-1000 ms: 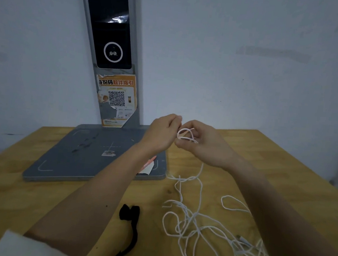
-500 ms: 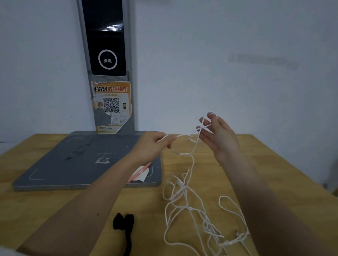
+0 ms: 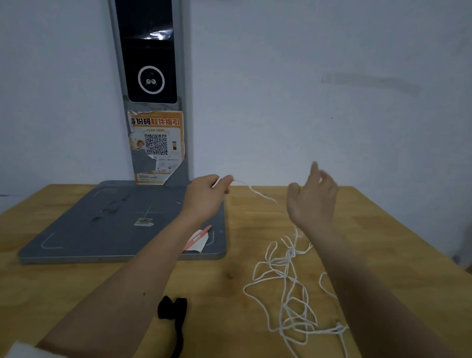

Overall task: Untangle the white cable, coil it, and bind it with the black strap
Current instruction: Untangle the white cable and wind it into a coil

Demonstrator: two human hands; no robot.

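Observation:
My left hand (image 3: 208, 195) pinches one end of the white cable (image 3: 285, 293) above the far edge of the wooden table (image 3: 394, 236). From the pinch the cable runs right and passes behind my right hand (image 3: 312, 201). My right hand is raised with its fingers spread and blurred; whether the cable lies over it I cannot tell. Below it the cable drops into a loose tangle of loops on the table. The black strap (image 3: 173, 326) lies near the front edge, between my forearms.
A grey flat base (image 3: 89, 232) with a tall upright post (image 3: 150, 67) stands at the back left against the white wall; a torn orange QR sticker (image 3: 155, 144) is on the post. A small orange-and-white card (image 3: 197, 239) lies on the base's right corner.
My hands have moved apart, drawing out a length of cable between them. My right hand has opened and swung right. The tangle on the table has shifted and loosened.

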